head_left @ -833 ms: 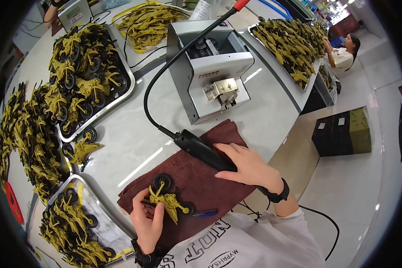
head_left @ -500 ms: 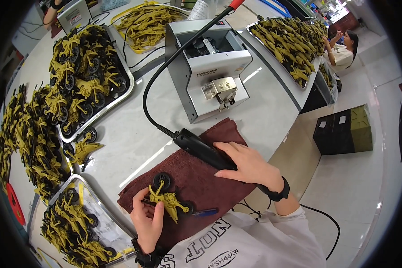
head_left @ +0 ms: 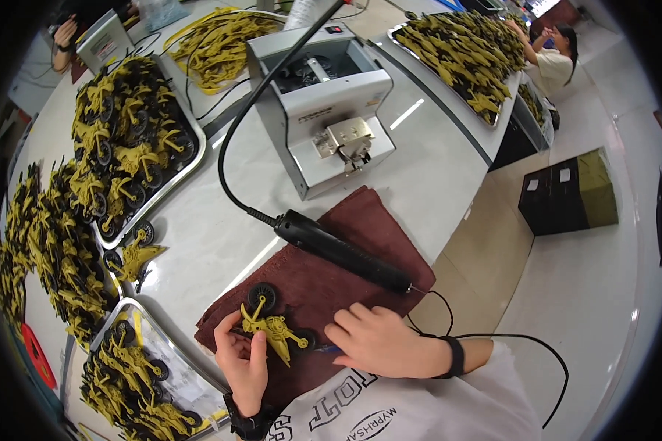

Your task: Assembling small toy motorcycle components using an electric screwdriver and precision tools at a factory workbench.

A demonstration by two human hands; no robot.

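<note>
My left hand (head_left: 243, 360) holds a small yellow toy motorcycle (head_left: 271, 327) with black wheels, its thumb and fingers closed on one side of the body. The toy lies on a dark red cloth (head_left: 368, 220). Beside it, my right hand (head_left: 379, 342) is curled low over the cloth, its thumb and forefinger around a slim blue tool (head_left: 325, 350). Most of that tool is hidden under the fingers. Farther up the cloth rests a black corded electric screwdriver (head_left: 346, 251), a thin metal bit at its lower right end, touched by neither hand.
Beyond the cloth stands a grey screw feeder (head_left: 324, 110). Toy motorcycles fill a metal tray (head_left: 198, 158) at left and a nearer tray (head_left: 187, 342); one toy (head_left: 134, 253) lies between them. Another loaded tray (head_left: 456, 62) is at far right, near a person (head_left: 555, 62).
My right hand has let go of the black screwdriver and come down and left to the blue tool. My left hand keeps its hold on the toy motorcycle. The view has shifted slightly.
</note>
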